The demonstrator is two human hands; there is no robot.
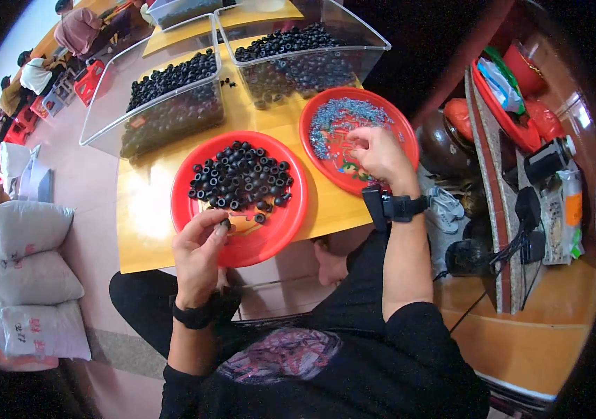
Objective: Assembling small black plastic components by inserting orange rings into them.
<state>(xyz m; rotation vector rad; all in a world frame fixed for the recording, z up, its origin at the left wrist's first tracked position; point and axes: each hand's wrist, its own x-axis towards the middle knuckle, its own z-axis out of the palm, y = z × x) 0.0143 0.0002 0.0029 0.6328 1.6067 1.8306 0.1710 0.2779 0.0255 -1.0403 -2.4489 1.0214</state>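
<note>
A red round plate [259,250] on the yellow table holds a heap of small black ring-like caps [238,174]. Over its near left edge, my left hand [199,253] pinches one black cap [225,224] between thumb and fingertips. To the right stands a second red plate [405,133], with many tiny bluish, see-through pieces [347,115] scattered across it. My right hand [385,157] is above this plate, its fingers bent and drawn together. Whatever sits between those fingertips is too small to make out.
Two see-through plastic bins [222,91] of black caps stand behind the plates on the table [144,241]. White sacks [29,269] are stacked at the left. Cables and a black device [521,230] lie on the right. Other people [78,31] sit far left.
</note>
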